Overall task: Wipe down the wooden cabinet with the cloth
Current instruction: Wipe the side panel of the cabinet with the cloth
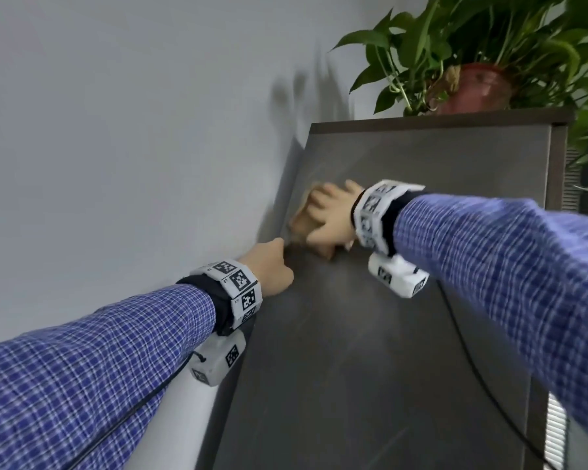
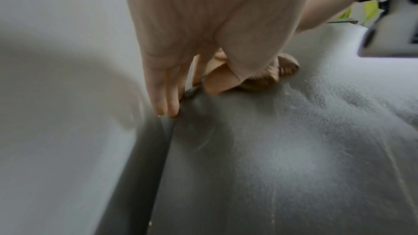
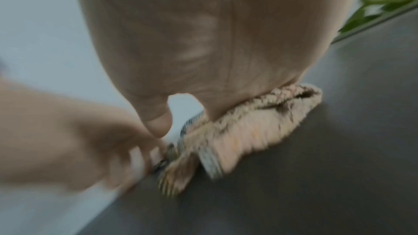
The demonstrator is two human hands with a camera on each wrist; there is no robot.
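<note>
The dark wooden cabinet (image 1: 387,334) shows its tall side panel, standing against the wall. My right hand (image 1: 330,215) lies flat on a tan ribbed cloth (image 1: 301,225) and presses it to the panel near the left edge. In the right wrist view the palm covers the bunched cloth (image 3: 248,128), which has a striped corner. My left hand (image 1: 269,266) holds the panel's left edge just below the cloth. In the left wrist view its fingers (image 2: 162,96) reach behind the edge and its thumb (image 2: 219,81) lies on the front, beside the cloth (image 2: 260,83).
A potted plant (image 1: 482,86) in a red pot stands on the cabinet top, leaves hanging over the right side. The grey wall (image 1: 116,130) meets the cabinet's left edge. A black cable (image 1: 472,361) hangs across the panel's right part.
</note>
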